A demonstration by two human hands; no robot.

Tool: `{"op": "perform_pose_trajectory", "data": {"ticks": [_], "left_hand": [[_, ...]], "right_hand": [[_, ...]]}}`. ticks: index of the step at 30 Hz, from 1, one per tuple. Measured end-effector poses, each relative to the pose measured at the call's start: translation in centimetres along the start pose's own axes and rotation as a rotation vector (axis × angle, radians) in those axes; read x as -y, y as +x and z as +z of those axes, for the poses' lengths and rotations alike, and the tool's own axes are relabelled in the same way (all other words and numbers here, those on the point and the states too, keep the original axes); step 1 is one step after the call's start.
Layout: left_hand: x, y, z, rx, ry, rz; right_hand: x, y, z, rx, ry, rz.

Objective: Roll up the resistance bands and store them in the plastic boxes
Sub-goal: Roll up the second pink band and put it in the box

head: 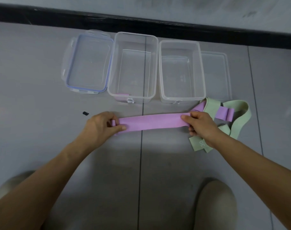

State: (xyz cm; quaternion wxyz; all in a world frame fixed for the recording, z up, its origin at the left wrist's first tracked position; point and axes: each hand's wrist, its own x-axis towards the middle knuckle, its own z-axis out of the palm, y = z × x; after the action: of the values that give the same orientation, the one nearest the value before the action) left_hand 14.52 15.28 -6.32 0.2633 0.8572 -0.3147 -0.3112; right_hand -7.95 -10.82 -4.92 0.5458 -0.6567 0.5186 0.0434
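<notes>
Grey floor [41, 80] carried everything. On the far side stood two clear plastic boxes side by side, the left box [134, 34] and the right box [179, 42], both uncovered. A blue-sealed lid [88, 63] lay left of them and a plain lid [214, 73] right of them.

The purple band [151, 122] was drawn flat and level just near of the boxes, held between both hands. Its right tail ran under the green band [241, 117], which lay loose at the right, touching the right box's near corner.

A purple patch showed through the left box's near wall. It may have been a band already stored or only a reflection; the plastic was too hazy to say.

The left hand [99, 125] pinched the band's left end with curled fingers and thumb, where a first small turn looked started. The right hand [201, 125] gripped the right stretch, thumb on top and fingers under.

Judgement: rolling had just begun.
- Keep light tension from the right so the strip stays flat.
- Turn the left end over itself tightly, with the edges kept flush, or the roll will cone out.
- Feed the roll rightward and free the tail from the green band before reaching it.
- Hold the finished roll pinched until boxed, since elastic springs open.

A small black mark [85, 113] sat left of the left hand.
</notes>
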Motion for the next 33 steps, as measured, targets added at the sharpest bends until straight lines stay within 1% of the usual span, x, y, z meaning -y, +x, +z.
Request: {"op": "perform_pose_trajectory", "data": {"ticks": [4, 10, 12, 14, 16, 19, 23, 26, 28, 30, 33], "left_hand": [[0.4, 0.1, 0.1, -0.099, 0.001, -0.035], [1.9, -0.7, 0.0, -0.084, -0.229, -0.100], [2.3, -1.5, 0.1, -0.080, -0.310, -0.148], [2.7, -2.8, 0.6, -0.065, -0.330, -0.185], [3.2, -4.5, 1.4, -0.015, -0.298, -0.207], [3.5, -7.1, 2.7, 0.106, -0.264, -0.215], [3.1, -10.4, 4.4, 0.207, -0.195, -0.226], [1.8, -12.9, 6.5, 0.315, -0.160, -0.318], [0.3, -14.3, 8.1, 0.384, -0.187, -0.344], [-1.1, -15.2, 9.9, 0.430, -0.275, -0.368], [-2.7, -15.5, 12.0, 0.426, -0.399, -0.413]], "right_hand": [[0.0, -0.2, -0.2, -0.014, 0.025, 0.008], [0.4, -0.3, 0.1, 0.028, 0.179, 0.042], [0.5, 0.2, 0.5, 0.017, 0.206, 0.049], [0.4, 0.9, 0.9, -0.006, 0.212, 0.057], [0.4, 1.6, 1.3, -0.030, 0.171, 0.064], [1.0, 2.3, 2.2, -0.061, 0.115, 0.047], [2.1, 2.9, 4.0, -0.070, 0.086, 0.008], [2.4, 3.4, 6.0, -0.063, 0.125, -0.001], [2.7, 3.4, 7.6, -0.057, 0.143, -0.006], [2.9, 3.4, 9.2, -0.063, 0.163, 0.006], [2.8, 3.5, 10.6, -0.120, 0.128, -0.041]]}}
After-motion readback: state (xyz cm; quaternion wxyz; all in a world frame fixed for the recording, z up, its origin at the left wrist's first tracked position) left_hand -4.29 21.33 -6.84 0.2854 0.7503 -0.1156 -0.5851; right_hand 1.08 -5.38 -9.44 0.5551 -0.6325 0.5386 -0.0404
